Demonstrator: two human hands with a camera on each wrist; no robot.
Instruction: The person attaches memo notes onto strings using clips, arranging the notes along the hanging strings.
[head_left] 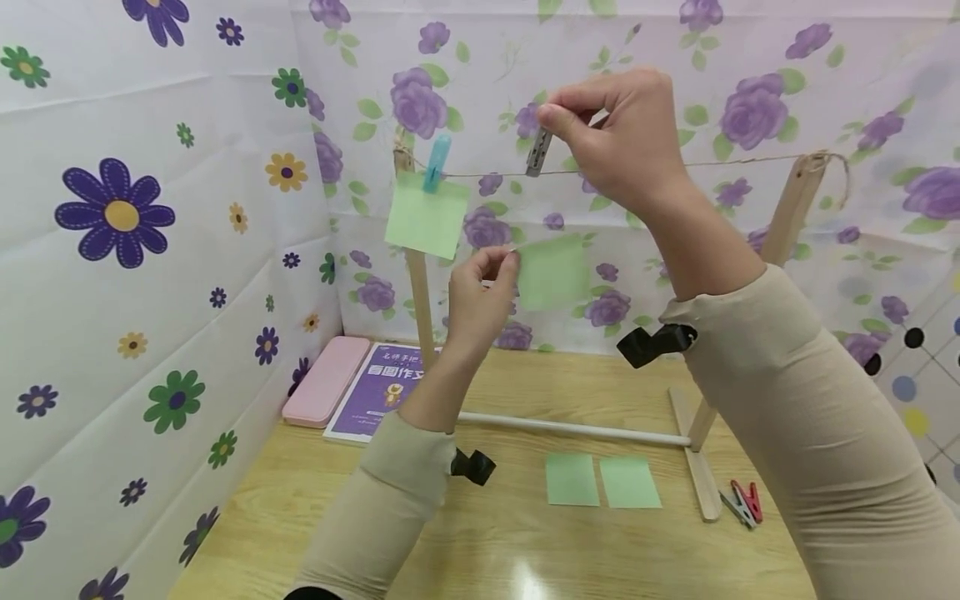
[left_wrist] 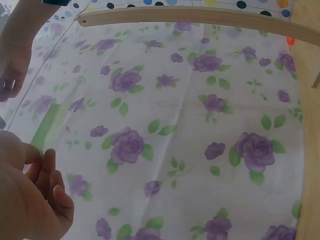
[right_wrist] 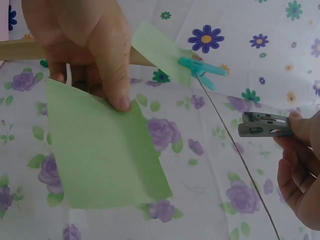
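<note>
In the head view the left hand (head_left: 480, 304) pinches a green paper square (head_left: 553, 272) by its left edge, below the string (head_left: 480, 175). Higher up, the right hand (head_left: 626, 133) pinches a grey clothespin (head_left: 538, 152) at the string's height; the right wrist view shows that clothespin (right_wrist: 265, 125) beside the string, its jaws together. A blue clothespin (head_left: 437, 164) holds another green square (head_left: 427, 215) on the string near the left post. Only part of the pinched paper (left_wrist: 46, 125) appears in the left wrist view.
Two green squares (head_left: 572, 480) lie on the table (head_left: 495, 533), with red and grey clothespins (head_left: 744, 503) at the right. Wooden posts (head_left: 793, 208) and a white bar (head_left: 570, 428) form the rack. A pink case (head_left: 327, 382) and purple book (head_left: 375, 392) lie at the back left.
</note>
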